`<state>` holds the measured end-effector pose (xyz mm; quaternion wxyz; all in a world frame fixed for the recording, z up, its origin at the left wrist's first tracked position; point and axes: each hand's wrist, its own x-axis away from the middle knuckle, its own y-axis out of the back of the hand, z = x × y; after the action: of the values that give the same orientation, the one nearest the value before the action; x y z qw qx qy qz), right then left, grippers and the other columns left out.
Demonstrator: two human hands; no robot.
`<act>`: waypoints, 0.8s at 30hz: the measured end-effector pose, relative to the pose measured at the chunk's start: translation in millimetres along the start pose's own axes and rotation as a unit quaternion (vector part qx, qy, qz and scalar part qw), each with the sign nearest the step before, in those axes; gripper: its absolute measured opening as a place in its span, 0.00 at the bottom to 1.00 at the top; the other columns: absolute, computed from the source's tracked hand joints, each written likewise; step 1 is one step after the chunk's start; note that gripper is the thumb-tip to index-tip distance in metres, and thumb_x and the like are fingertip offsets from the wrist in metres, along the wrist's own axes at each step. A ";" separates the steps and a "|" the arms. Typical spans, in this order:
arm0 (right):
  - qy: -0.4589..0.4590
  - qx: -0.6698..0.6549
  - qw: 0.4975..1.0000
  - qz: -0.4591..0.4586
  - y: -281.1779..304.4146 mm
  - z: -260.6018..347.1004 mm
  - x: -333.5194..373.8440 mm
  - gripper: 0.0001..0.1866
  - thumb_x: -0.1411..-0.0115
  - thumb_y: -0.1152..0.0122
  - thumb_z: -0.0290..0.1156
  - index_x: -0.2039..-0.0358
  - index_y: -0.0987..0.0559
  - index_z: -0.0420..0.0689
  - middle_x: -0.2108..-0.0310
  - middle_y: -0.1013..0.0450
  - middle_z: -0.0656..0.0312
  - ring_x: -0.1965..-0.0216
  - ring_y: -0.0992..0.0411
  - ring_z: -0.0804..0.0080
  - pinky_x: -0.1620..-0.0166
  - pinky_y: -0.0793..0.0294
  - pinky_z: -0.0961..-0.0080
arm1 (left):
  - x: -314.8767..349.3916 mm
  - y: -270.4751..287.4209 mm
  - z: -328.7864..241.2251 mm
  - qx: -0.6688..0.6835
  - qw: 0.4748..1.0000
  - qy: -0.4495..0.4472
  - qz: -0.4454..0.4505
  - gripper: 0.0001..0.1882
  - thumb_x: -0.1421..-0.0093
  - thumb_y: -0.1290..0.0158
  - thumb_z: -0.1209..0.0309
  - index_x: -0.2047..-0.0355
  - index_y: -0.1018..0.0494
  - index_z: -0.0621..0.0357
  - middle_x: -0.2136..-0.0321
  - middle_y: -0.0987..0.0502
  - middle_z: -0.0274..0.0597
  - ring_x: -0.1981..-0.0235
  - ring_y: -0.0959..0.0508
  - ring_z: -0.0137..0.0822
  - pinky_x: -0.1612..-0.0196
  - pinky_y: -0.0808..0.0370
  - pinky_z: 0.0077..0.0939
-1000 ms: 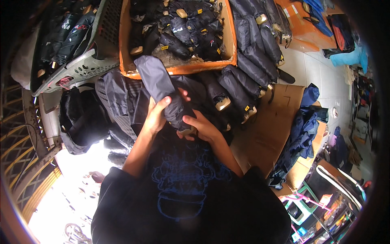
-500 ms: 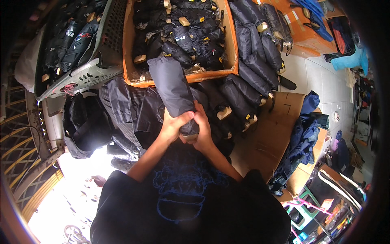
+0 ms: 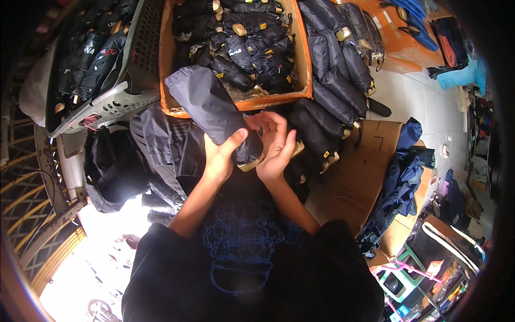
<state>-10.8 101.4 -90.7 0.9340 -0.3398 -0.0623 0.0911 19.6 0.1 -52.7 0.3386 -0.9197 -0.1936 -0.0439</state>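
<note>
— Since half a second earlier, what did you shift?

— You raised the dark navy folded umbrella in its fabric sleeve (image 3: 214, 110) a little and tilted it further, so its top leaned toward the orange cardboard box packed with sleeved umbrellas (image 3: 306, 64). Your right hand (image 3: 273, 145) had been wrapped over the lower end together with the left; it opened, fingers spread, and lay against the pale wooden handle end (image 3: 251, 162).

— And the left?

— Your left hand (image 3: 222, 155) was closed around the lower part of the umbrella, thumb across the sleeve. The umbrella stood slanted in front of your chest, above the heap of dark cloth (image 3: 161, 139).

— What could you not make out?

— Whether your right fingertips pinched anything could not be told; the sleeve hid them. The handle showed only as a sliver between your palms. The grey plastic crate (image 3: 115, 102) at your left was cut by the dark rim, and the row of navy umbrellas (image 3: 332, 70) ran partly under the box edge. Bright glare at lower left washed out the floor.
</note>
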 end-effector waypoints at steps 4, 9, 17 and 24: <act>-0.040 -0.046 0.995 -0.082 -13.0 1.1 5.5 0.37 0.36 0.73 0.60 0.50 0.32 0.38 0.52 0.32 0.50 0.48 0.35 0.62 0.40 0.42 0.64 | -1.3 -10.1 12.2 0.014 1.000 0.002 -0.028 0.15 0.48 0.41 0.72 0.61 0.28 0.65 0.67 0.21 0.42 0.63 0.23 0.33 0.56 0.27 0.27; -0.057 -0.090 0.987 -0.121 -22.2 18.9 9.6 0.37 0.38 0.71 0.61 0.53 0.31 0.38 0.53 0.32 0.51 0.49 0.35 0.62 0.41 0.42 0.65 | 9.4 -15.5 26.0 0.014 0.998 0.025 -0.051 0.16 0.48 0.40 0.70 0.60 0.28 0.64 0.67 0.22 0.41 0.62 0.23 0.31 0.56 0.28 0.26; -0.061 0.050 0.986 -0.147 -15.6 19.7 8.1 0.34 0.37 0.72 0.58 0.56 0.30 0.39 0.59 0.29 0.56 0.53 0.32 0.67 0.45 0.38 0.70 | 20.6 -14.0 37.0 -0.086 0.993 0.085 0.012 0.25 0.49 0.39 0.75 0.51 0.34 0.63 0.59 0.27 0.38 0.56 0.27 0.32 0.51 0.30 0.28; -0.069 0.117 0.991 0.010 6.4 11.0 -5.1 0.24 0.33 0.55 0.45 0.48 0.34 0.37 0.51 0.32 0.56 0.49 0.34 0.71 0.45 0.36 0.72 | 3.9 7.6 20.1 -0.167 0.983 0.060 0.049 0.24 0.50 0.35 0.74 0.53 0.30 0.63 0.52 0.30 0.43 0.50 0.29 0.35 0.48 0.32 0.29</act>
<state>-18.5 112.0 -86.7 0.9600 -0.2214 -0.1121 0.1301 25.0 8.9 -72.0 0.1930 -0.9674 -0.1175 -0.1144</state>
